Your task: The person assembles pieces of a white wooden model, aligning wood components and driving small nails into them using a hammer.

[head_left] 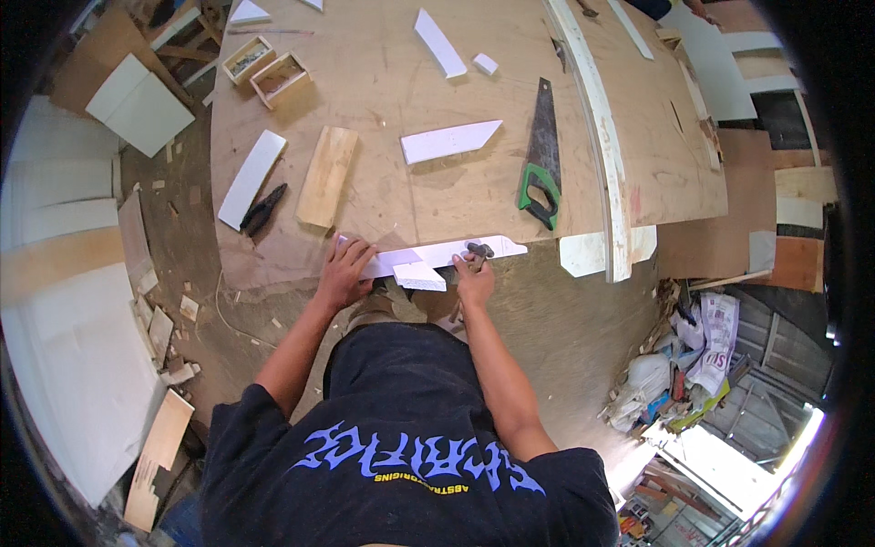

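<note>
Along the near edge of the table lies a long white board (pixel 410 259) with a shaped right end. A short white piece with slanted ends (pixel 419 276) sits against its near side. My left hand (pixel 344 273) is closed over the long board's left end. In my right hand (pixel 474 278) is a hammer (pixel 479 249), its dark head showing just above the board; most of its handle is hidden. A wooden block (pixel 328 176) rests on the table beyond my left hand. Right of the middle lies a handsaw (pixel 542 155) with a green and black handle.
Black pliers (pixel 264 209) lie beside a white strip (pixel 252 180). Other cut white pieces (pixel 451 142) and two small wooden boxes (pixel 281 80) are farther back on the plywood table (pixel 365 100). A long white beam (pixel 597 128) crosses its right side. Another person's hand (pixel 700 11) shows at the far right.
</note>
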